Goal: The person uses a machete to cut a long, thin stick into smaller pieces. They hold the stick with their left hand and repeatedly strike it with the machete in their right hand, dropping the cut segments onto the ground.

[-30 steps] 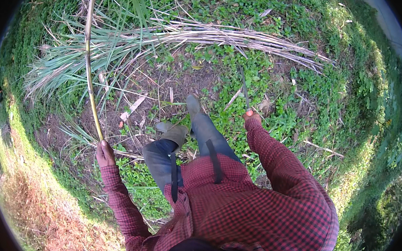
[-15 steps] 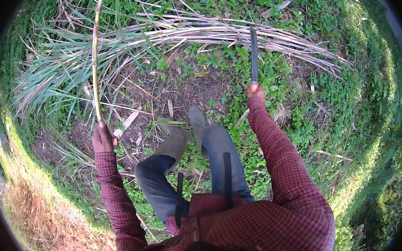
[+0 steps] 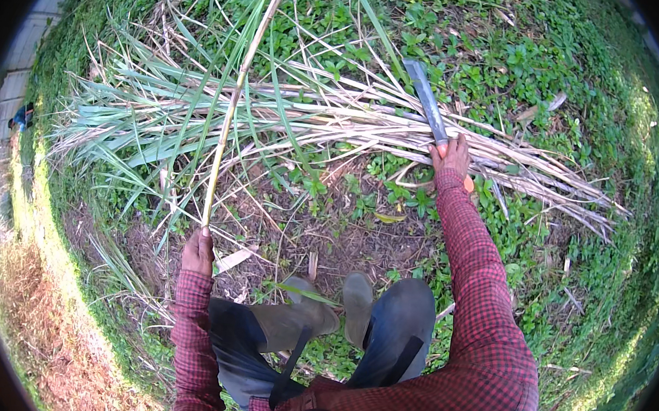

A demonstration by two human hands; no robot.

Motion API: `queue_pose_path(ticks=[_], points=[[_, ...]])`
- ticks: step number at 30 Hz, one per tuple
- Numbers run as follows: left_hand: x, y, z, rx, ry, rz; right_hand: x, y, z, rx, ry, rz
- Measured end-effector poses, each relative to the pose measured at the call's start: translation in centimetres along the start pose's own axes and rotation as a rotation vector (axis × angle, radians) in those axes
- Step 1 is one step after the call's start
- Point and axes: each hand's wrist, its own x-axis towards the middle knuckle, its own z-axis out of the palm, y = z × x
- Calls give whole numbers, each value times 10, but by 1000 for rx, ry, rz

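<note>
My left hand (image 3: 198, 253) is closed round the lower end of a long cane stalk (image 3: 233, 115), which runs away from me and leans right toward its far end. Long green leaves hang about its upper part. In my right hand (image 3: 453, 157) is a machete (image 3: 426, 98), gripped by its orange handle. Its dark blade points away and slightly left, over the pile of cut stalks and leaves (image 3: 335, 118) lying crosswise in front of me. That pile has green leaves at the left and pale, dry ends at the right. Whether the blade touches it, I cannot tell.
My boots (image 3: 298, 322) stand on bare soil strewn with dry litter (image 3: 335, 233), just short of the pile. Low green plants (image 3: 523, 59) grow around it. Brown dry growth (image 3: 54, 324) lies at the lower left, and pale panels (image 3: 30, 62) show at the far left.
My right hand has come over the pile, and the machete now tilts further left. The cane stalk in my left hand has swung to the right. The whole view has shifted, with the pile appearing nearer.
</note>
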Motion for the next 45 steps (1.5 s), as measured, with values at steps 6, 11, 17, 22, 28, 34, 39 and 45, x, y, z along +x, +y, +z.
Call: queue_pose_path(ticks=[6,11,17,22,28,34,39,45], points=[[23,-1,13,127,46,-13,4,-2,17,15,77,10],[23,35,13,230,71,-39,9,4,36,53,99,16],[-4,55,12,6,-7,-183,18,-1,33,26,67,-17],[-8,45,18,179,74,-150,15,3,33,37,61,-18],[-8,63,33,307,133,-84,13,1,28,30,78,-36],[-45,55,41,83,-15,-60,4,7,29,56,109,-38],[-89,33,29,193,57,-2,0,10,24,33,66,4],[-136,6,-7,208,-10,-62,3,16,-22,285,-3,-49]])
